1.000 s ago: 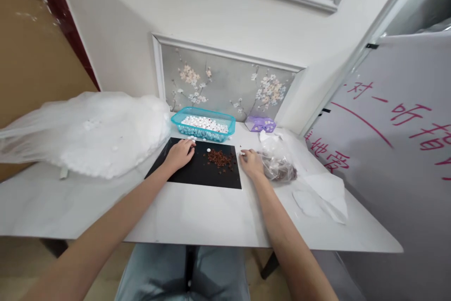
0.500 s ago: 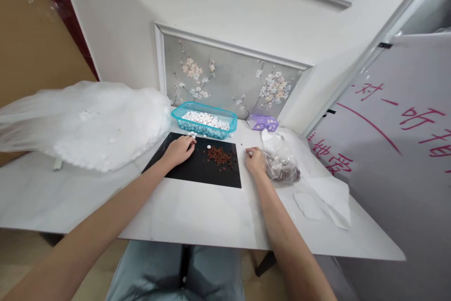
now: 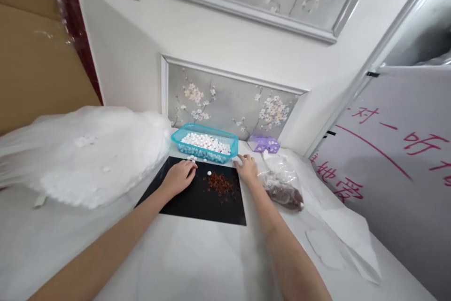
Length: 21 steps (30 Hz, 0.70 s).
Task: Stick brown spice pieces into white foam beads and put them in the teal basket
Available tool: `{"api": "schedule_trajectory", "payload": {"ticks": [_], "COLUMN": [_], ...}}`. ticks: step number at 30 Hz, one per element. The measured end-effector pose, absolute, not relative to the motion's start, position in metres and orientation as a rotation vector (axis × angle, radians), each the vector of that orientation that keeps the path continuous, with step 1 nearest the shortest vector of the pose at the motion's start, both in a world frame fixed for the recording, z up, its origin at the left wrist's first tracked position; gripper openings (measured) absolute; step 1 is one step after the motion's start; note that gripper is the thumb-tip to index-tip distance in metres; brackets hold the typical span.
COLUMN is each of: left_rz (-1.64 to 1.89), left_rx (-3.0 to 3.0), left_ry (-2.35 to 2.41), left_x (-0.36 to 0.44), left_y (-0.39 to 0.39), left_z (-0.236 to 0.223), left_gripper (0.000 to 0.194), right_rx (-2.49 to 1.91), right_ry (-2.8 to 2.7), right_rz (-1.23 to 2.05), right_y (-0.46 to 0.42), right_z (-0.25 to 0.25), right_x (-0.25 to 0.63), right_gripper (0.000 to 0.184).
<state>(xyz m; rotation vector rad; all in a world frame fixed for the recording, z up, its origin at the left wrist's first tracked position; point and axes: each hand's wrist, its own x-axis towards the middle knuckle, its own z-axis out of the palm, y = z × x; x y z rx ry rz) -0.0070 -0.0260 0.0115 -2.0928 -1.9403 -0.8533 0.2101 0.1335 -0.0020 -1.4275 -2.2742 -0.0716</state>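
My left hand [image 3: 179, 178] lies palm down on a black mat [image 3: 207, 208], its fingers stretched forward beside a few white balls [image 3: 192, 158]. Nothing shows in its grasp. Off the mat's right edge, by the near right corner of a blue plastic basket [image 3: 207, 154], is my right hand [image 3: 247, 169]. Its thumb and index finger are slightly apart, with nothing visible between them. White balls fill much of the basket. Between my hands, a loose heap of small reddish-brown star-shaped pieces [image 3: 220, 183] is spread on the mat, with one white ball [image 3: 209, 173] at its upper left.
A big translucent bag of white balls [image 3: 105, 155] takes up the table's left side. Right of my right hand sits a clear bag of dark contents [image 3: 285, 190], with a purple patterned item [image 3: 264, 143] behind it. A whiteboard [image 3: 398, 150] stands at the right.
My right hand has moved forward and left, from beside the clear bag to the basket's corner. The left hand keeps its place on the mat. The camera view has tilted upward.
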Motion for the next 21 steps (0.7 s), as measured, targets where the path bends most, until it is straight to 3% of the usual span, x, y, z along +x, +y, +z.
{"api": "schedule_trajectory", "payload": {"ticks": [15,21], "left_rz": [-1.212,-1.633], "left_rx": [-2.056,-2.081], "left_ry": [-2.018,-2.135], "left_x": [0.013,0.023], "left_y": [-0.04,-0.042], "left_z": [0.015,0.016], "left_gripper": [0.017,0.019], "right_rx": [-1.357,-1.168], "right_ry": [-2.292,-2.04], "right_rz": [0.163,0.289], "right_y": [0.135,0.094], "right_z": [0.007,0.011], "right_x": [0.2,0.198], "right_gripper": [0.03,0.028]}}
